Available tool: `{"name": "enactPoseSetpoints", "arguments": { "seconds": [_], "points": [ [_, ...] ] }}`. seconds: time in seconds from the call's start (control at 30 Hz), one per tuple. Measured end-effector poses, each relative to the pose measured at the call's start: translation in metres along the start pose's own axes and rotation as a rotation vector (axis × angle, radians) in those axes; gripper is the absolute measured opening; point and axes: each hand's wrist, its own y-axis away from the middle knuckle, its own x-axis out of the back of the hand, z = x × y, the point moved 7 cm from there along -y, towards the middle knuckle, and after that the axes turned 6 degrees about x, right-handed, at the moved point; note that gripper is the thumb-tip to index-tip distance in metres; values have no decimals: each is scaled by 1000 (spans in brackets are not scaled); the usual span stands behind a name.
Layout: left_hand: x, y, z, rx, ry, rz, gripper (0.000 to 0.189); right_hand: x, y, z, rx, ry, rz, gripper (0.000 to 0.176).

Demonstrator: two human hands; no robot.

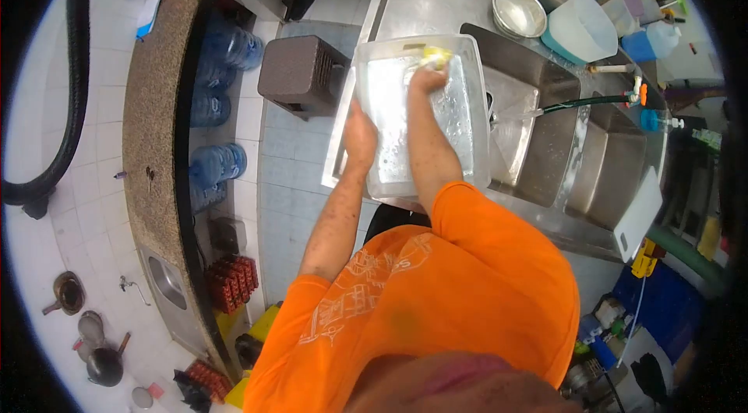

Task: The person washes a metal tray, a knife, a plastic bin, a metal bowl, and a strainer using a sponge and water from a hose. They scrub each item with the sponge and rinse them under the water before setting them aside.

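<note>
A clear, rectangular plastic tub (382, 185) rests over the sink's left edge, its wet inside facing me. My left hand (361, 139) grips the tub's left side; its fingers are partly hidden by the wall. Inside the tub, near the far end, my right hand (428, 79) is closed on a yellow sponge (437, 56) with some whitish foam about it. The sponge is pressed to the tub's inner surface.
Right of the tub lies a steel double sink (562, 121) with a dark hose (584, 104) on its tap. Bowls (519, 12) and a white-and-teal basin (583, 30) stand behind. A white cutting board (637, 217) leans at right; a brown stool (304, 75) stands left.
</note>
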Motion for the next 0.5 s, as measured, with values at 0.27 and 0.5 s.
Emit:
{"name": "enactPoseSetpoints", "arguments": {
  "seconds": [0.27,0.5],
  "points": [
    [-4,1,8,55,-21,-79,40,-35,60,-1,608,-126,-634,32],
    [-1,-3,6,116,171,-64,39,-10,108,-30,884,177,-1111,37]
  ]
}}
